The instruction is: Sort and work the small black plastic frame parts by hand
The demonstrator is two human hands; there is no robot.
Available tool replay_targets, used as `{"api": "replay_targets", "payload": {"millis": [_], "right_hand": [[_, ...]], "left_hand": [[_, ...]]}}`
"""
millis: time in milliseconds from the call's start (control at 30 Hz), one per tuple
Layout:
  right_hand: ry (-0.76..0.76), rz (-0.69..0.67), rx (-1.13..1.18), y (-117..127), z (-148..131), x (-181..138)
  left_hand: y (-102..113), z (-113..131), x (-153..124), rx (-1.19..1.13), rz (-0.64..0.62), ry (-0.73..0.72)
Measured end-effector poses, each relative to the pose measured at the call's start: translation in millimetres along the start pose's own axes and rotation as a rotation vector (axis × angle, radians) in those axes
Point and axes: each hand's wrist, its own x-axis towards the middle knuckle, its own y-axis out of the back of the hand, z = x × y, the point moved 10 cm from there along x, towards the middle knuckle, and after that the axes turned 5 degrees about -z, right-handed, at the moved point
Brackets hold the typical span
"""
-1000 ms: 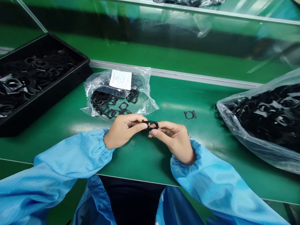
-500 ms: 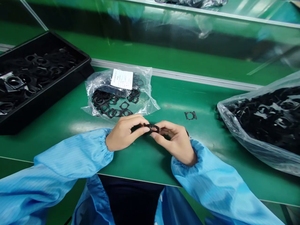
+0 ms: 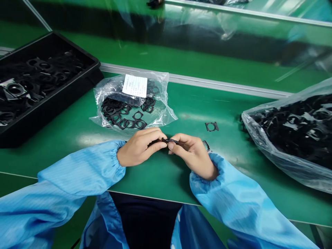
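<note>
My left hand (image 3: pixel 140 147) and my right hand (image 3: pixel 193 154) meet over the green table (image 3: pixel 77 128), both pinching one small flat black ring part (image 3: pixel 169 140) between thumb and fingers. The part lies edge-on between the fingertips, so little of it shows. Both arms are in blue sleeves. Just behind my hands lies a small clear bag (image 3: pixel 132 102) of thin black ring gaskets with a white label. A loose black part (image 3: pixel 212 126) rests on the table to the right, and another black piece (image 3: pixel 206 145) peeks out beside my right hand.
A black tray (image 3: pixel 52 100) holding several black frame parts stands at the left. A large clear bag (image 3: pixel 290 135) full of black parts lies at the right. A metal rail (image 3: pixel 220 84) crosses the table behind, with a green belt beyond it.
The black part was held tilted with its ring face showing; it has turned flat and edge-on. My hands have closed nearer together and sunk slightly.
</note>
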Motion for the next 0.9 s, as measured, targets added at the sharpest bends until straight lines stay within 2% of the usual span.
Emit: {"api": "replay_targets", "payload": {"millis": [133,233,400,533,900], "right_hand": [[0.005,-0.021,-0.005,0.4,-2.4,-0.9],[0.03,-0.007,-0.039,1.7,-7.3,-3.1],[0.034,0.029,-0.066,4.2,-8.1,-5.3],[0.019,0.022,-0.032,2.9,-4.4,-4.8],[0.006,0.059,0.097,3.4,5.7,-2.5]], "left_hand": [[2.2,-5.7,-1.2,-0.057,0.033,0.07],[3.2,-18.4,-2.1,-0.133,0.055,0.189],[-3.3,-40.1,-3.4,-0.397,0.051,0.371],[-4.5,-46.3,-3.7,-0.547,0.081,0.424],[-9.2,-55.0,-7.5,-0.671,0.086,0.515]]}}
